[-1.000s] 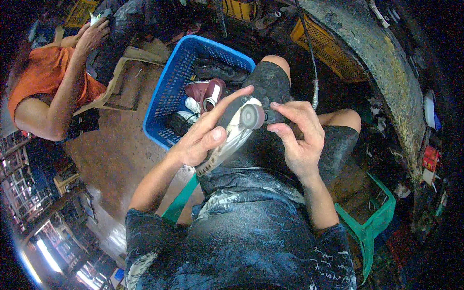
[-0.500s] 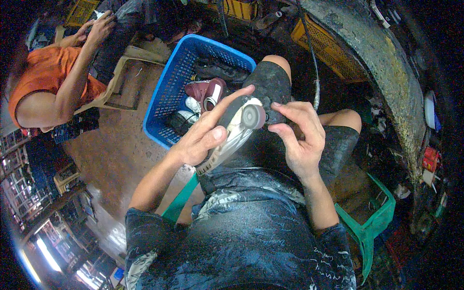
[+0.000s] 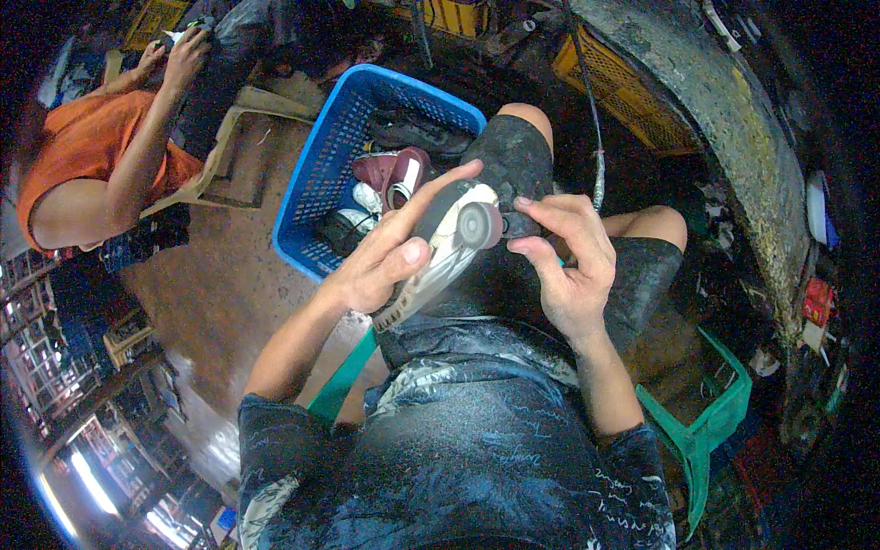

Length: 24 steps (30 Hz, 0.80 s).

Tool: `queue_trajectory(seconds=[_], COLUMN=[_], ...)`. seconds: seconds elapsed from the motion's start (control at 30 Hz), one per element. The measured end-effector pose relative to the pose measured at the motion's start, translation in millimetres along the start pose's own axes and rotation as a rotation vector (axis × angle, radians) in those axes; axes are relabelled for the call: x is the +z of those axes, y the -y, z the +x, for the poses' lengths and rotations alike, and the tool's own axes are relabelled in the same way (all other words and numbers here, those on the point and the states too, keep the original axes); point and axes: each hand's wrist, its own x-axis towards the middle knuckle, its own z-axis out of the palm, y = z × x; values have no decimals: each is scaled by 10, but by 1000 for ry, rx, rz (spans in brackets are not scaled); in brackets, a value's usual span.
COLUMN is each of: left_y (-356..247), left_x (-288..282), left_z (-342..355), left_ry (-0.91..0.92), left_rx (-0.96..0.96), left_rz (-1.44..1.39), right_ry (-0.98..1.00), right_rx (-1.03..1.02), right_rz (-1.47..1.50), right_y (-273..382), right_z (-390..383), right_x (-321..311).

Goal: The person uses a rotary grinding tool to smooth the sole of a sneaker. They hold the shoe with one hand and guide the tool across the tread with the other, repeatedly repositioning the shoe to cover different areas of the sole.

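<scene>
A shoe (image 3: 423, 291) with a pale sole and a dark upper is gripped in my left hand (image 3: 378, 266), its index finger stretched along the far side. Between the thumb and fingers of my right hand (image 3: 582, 261) is the short dark handle (image 3: 522, 225) of a rotary grinder. Its round grinding wheel (image 3: 478, 225) looks blurred, as if spinning, and lies against or just over the pale part of the shoe; exact contact cannot be made out. Both hands are above my lap.
Left of my knee stands a blue plastic basket (image 3: 286, 215) with several shoes, including a maroon one (image 3: 403, 170). A cable (image 3: 594, 119) hangs beyond my right hand. A person in orange (image 3: 119, 137) sits at far left. Yellow crates (image 3: 628, 96) and a green stool (image 3: 710, 412) are at right.
My hands, the shoe and the grinder hold almost the same place, with only a tiny shift of the wheel. The other person's hands have moved slightly.
</scene>
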Motion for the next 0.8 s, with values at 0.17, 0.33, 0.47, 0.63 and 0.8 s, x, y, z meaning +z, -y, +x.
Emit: queue_trajectory(seconds=[0.17,0.33,0.47,0.63,0.8], left_y=[28,-30,-78,-108,-87], left_x=[13,14,41,44,30], left_z=[11,-7,2,2,-5], left_ry=[-17,-38,-55,-58,-59], left_rx=[-5,-21,-39,-41,-37], left_rz=[-36,-21,-41,-38,-9], right_ry=[47,11,23,28,42], right_rx=[-27,48,-11,-18,-10], right_rz=[3,21,26,59,74], right_y=[12,-11,-14,22,45], right_z=[-33,-24,-5,-4,-28], right_x=[-5,-3,36,60,89])
